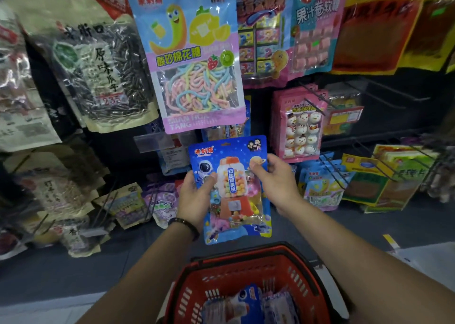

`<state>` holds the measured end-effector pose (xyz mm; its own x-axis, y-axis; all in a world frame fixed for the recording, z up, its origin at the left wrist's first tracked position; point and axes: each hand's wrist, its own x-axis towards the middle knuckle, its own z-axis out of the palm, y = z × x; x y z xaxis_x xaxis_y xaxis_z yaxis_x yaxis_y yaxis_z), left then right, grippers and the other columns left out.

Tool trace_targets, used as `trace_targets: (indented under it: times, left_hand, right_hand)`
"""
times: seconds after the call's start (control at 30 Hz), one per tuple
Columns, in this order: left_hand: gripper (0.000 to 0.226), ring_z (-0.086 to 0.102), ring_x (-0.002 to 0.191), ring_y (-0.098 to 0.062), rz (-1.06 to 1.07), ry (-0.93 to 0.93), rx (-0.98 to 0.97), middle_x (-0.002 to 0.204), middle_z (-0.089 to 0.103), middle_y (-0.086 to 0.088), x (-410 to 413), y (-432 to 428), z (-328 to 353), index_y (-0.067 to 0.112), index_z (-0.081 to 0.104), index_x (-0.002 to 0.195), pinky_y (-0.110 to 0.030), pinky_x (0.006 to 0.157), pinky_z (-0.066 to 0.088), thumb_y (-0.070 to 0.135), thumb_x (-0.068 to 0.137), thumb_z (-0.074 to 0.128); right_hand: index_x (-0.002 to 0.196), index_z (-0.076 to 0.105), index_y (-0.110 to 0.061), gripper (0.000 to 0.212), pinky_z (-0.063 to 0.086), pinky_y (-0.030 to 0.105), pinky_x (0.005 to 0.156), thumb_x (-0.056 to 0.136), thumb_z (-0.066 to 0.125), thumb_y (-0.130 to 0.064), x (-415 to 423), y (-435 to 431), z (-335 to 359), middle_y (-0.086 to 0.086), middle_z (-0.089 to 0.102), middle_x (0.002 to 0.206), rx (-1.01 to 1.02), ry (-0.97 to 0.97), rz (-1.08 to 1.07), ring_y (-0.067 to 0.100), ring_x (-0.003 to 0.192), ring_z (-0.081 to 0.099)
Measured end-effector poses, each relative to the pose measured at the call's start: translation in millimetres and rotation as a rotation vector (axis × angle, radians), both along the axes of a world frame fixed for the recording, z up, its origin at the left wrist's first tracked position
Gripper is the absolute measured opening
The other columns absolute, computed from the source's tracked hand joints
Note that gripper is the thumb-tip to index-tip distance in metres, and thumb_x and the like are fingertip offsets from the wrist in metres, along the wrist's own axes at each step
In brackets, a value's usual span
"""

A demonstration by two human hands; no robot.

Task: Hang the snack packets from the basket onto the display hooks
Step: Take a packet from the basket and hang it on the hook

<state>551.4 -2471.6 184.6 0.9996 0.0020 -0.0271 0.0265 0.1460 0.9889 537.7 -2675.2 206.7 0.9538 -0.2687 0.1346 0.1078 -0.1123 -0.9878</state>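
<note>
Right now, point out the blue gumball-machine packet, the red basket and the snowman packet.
blue gumball-machine packet (231,188): head view, on the printed machine at its middle.
red basket (197,286): head view, on its left wall.
snowman packet (301,131): head view, on the window of snowmen.

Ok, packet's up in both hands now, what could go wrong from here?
1. The blue gumball-machine packet is pinched only at its side edges by the left hand and right hand; it could slip back toward the red basket.
2. The marshmallow packet hangs low just above, likely hiding the hook behind it.
3. Bare hooks jut out to the right and could snag a forearm.
</note>
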Motion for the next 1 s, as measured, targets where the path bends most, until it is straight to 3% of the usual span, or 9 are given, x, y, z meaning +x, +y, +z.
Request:
trace_targets:
  times: [0.17, 0.33, 0.5, 0.63, 0.73, 0.8, 0.87, 0.9, 1.0]
  left_hand:
    - [0.016, 0.074, 0.12, -0.032, 0.021, -0.137, 0.021, 0.128, 0.077, -0.004, 31, -14, 8, 0.025, 0.067, 0.12, -0.062, 0.102, 0.058, 0.027, 0.105, 0.069]
    - [0.016, 0.074, 0.119, -0.032, 0.049, -0.147, 0.004, 0.128, 0.077, -0.003, 44, -25, 3, 0.025, 0.066, 0.123, -0.062, 0.1, 0.059, 0.024, 0.106, 0.067]
    - [0.017, 0.073, 0.122, -0.032, 0.063, -0.152, 0.001, 0.13, 0.076, -0.004, 52, -30, 0, 0.027, 0.067, 0.123, -0.061, 0.103, 0.058, 0.026, 0.105, 0.068]
    - [0.044, 0.072, 0.125, -0.03, 0.085, -0.141, 0.01, 0.132, 0.076, -0.002, 61, -33, -2, 0.027, 0.067, 0.129, -0.06, 0.106, 0.055, 0.046, 0.091, 0.077]
    - [0.033, 0.073, 0.122, -0.019, 0.1, -0.124, 0.056, 0.128, 0.077, 0.007, 71, -35, -4, 0.03, 0.068, 0.128, -0.054, 0.108, 0.056, 0.041, 0.098, 0.074]
    - [0.027, 0.073, 0.113, -0.002, 0.11, -0.114, 0.097, 0.121, 0.077, 0.014, 76, -35, -7, 0.027, 0.067, 0.13, -0.04, 0.106, 0.059, 0.035, 0.104, 0.069]
    - [0.037, 0.069, 0.101, 0.011, 0.133, -0.111, 0.14, 0.118, 0.07, 0.023, 82, -36, -6, 0.02, 0.061, 0.14, -0.025, 0.1, 0.058, 0.034, 0.106, 0.066]
    - [0.045, 0.067, 0.103, 0.007, 0.159, -0.109, 0.156, 0.121, 0.067, 0.021, 86, -37, -5, 0.017, 0.057, 0.147, -0.027, 0.101, 0.056, 0.035, 0.106, 0.066]
    - [0.056, 0.065, 0.123, -0.028, 0.225, -0.066, 0.179, 0.132, 0.067, -0.002, 105, -39, 1, 0.009, 0.054, 0.149, -0.047, 0.099, 0.054, 0.04, 0.104, 0.067]
  right_hand:
    - [0.096, 0.066, -0.013, 0.02, 0.061, 0.06, 0.085, 0.103, 0.07, -0.032, 28, -14, 8, 0.008, 0.076, 0.094, -0.069, -0.108, -0.025, 0.032, 0.091, 0.074]
    - [0.093, 0.066, -0.014, 0.018, 0.062, 0.05, 0.075, 0.104, 0.069, -0.028, 45, -22, 6, -0.001, 0.077, 0.085, -0.072, -0.108, -0.015, 0.019, 0.082, 0.075]
    - [0.097, 0.065, -0.004, 0.024, 0.059, 0.056, 0.08, 0.103, 0.07, -0.026, 57, -25, 1, 0.02, 0.073, 0.092, -0.066, -0.083, -0.028, 0.034, 0.085, 0.073]
    - [0.095, 0.068, -0.009, 0.03, 0.059, 0.061, 0.081, 0.101, 0.07, -0.039, 69, -25, -5, 0.016, 0.075, 0.093, -0.118, -0.055, -0.049, 0.039, 0.09, 0.072]
    - [0.096, 0.07, -0.014, 0.025, 0.061, 0.05, 0.082, 0.096, 0.076, -0.038, 79, -26, -13, 0.008, 0.077, 0.094, -0.14, 0.014, -0.044, 0.028, 0.089, 0.074]
    - [0.098, 0.07, -0.019, 0.021, 0.056, 0.035, 0.075, 0.094, 0.08, -0.037, 84, -28, -20, -0.002, 0.076, 0.093, -0.141, 0.053, -0.045, 0.015, 0.087, 0.073]
    - [0.103, 0.07, -0.018, 0.027, 0.049, 0.025, 0.068, 0.093, 0.08, -0.041, 90, -29, -25, -0.007, 0.072, 0.088, -0.16, 0.087, -0.048, 0.009, 0.079, 0.068]
    - [0.104, 0.069, -0.016, 0.03, 0.047, 0.023, 0.065, 0.094, 0.079, -0.043, 94, -29, -25, -0.008, 0.069, 0.087, -0.183, 0.104, -0.054, 0.007, 0.077, 0.065]
    - [0.11, 0.067, -0.018, 0.031, 0.047, 0.021, 0.065, 0.096, 0.075, -0.045, 111, -29, -25, -0.009, 0.069, 0.092, -0.246, 0.111, -0.112, 0.006, 0.082, 0.064]
